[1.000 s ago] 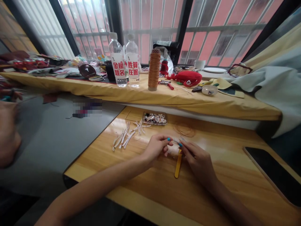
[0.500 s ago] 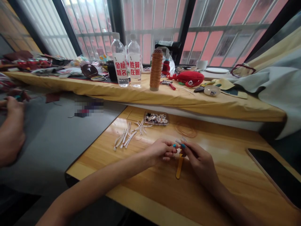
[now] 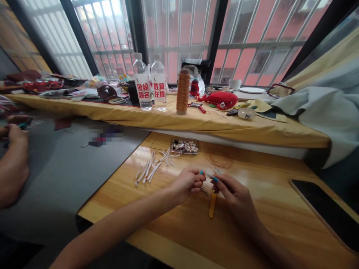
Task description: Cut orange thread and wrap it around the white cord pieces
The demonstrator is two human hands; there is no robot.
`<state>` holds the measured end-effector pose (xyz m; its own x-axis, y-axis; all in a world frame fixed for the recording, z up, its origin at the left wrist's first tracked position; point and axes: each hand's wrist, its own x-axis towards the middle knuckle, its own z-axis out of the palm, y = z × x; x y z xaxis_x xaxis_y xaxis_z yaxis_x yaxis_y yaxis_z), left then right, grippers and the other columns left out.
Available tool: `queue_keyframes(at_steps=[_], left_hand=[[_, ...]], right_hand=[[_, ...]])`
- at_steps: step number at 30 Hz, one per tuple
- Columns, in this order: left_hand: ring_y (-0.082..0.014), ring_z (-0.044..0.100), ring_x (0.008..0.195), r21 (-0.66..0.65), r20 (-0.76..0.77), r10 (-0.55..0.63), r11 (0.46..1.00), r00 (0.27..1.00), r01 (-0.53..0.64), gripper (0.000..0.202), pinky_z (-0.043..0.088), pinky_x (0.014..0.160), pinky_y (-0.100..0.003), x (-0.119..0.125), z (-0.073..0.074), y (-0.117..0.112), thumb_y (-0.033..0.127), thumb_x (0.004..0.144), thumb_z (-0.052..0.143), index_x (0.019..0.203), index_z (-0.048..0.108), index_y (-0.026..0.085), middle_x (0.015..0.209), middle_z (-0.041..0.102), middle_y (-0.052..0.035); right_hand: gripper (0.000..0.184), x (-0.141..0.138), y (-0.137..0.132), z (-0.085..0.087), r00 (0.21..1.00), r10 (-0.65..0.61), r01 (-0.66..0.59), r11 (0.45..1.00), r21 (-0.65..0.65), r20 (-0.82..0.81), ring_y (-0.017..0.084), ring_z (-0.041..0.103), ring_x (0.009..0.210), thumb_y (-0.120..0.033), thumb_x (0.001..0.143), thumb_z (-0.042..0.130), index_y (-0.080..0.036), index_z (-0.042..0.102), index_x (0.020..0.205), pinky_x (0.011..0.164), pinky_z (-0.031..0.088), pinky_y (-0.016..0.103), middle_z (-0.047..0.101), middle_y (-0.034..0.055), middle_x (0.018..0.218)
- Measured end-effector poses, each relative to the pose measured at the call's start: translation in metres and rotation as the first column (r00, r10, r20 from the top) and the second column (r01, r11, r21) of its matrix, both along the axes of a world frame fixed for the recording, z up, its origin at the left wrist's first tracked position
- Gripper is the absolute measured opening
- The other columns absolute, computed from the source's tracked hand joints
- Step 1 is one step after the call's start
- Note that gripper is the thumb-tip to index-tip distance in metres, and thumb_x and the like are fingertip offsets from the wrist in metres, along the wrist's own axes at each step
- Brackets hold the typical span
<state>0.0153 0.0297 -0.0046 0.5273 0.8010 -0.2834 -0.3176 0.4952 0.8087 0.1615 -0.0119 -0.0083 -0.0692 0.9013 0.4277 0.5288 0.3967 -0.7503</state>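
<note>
My left hand (image 3: 191, 183) is over the wooden table, thumb and forefinger pinched together. Whatever sits in that pinch is too small to make out. Just to its right, my right hand (image 3: 234, 188) is closed around a slim silver metal tool (image 3: 209, 175) whose point reaches toward the left fingertips. Another thin metal tip (image 3: 218, 171) shows beyond the right fingers; I cannot tell whether it belongs to the same tool. Below the right fingers is a yellow strip with a rounded end (image 3: 212, 205); its upper end is hidden.
White strips (image 3: 148, 170) lie left of my hands. Behind are a tray of beads (image 3: 185, 146) and a coil of thin cord (image 3: 219, 160). A phone (image 3: 322, 209) lies at right. The ledge holds bottles (image 3: 144, 87) and a thread spool (image 3: 183, 91). Another person's hand (image 3: 15, 160) is at left.
My fingertips have drawn slightly apart, and the gap between my two hands is wider. The view has tilted up a little, so the whole scene sits lower.
</note>
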Motion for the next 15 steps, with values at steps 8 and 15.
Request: queue_keyframes(at_steps=[8,15], left_hand=[[0.0015,0.022,0.032,-0.013,-0.016,-0.070,0.997,0.997,0.069,0.010,0.011,0.032,-0.014,0.0000,0.0026,-0.0017,0.002,0.062,0.041,0.061,0.048,0.009,0.051,0.037,0.0054],[0.0020,0.026,0.033,0.009,-0.035,-0.060,0.998,0.998,0.060,0.007,0.012,0.033,-0.014,0.0015,0.0040,-0.0029,0.005,0.061,0.046,0.065,0.049,0.009,0.055,0.041,0.0050]], right_hand=[[0.021,0.0016,0.0002,-0.0021,0.996,-0.014,0.008,0.998,0.061,0.091,0.015,0.060,0.062,-0.029,0.081,0.044,-0.017,0.061,0.086,0.057,0.048,0.025,0.062,0.0047,0.075],[0.021,0.0023,0.0036,-0.0065,0.970,-0.077,0.036,0.983,0.179,0.229,0.017,0.061,0.070,-0.024,0.080,0.043,-0.016,0.061,0.086,0.062,0.047,0.025,0.065,0.0066,0.079]])
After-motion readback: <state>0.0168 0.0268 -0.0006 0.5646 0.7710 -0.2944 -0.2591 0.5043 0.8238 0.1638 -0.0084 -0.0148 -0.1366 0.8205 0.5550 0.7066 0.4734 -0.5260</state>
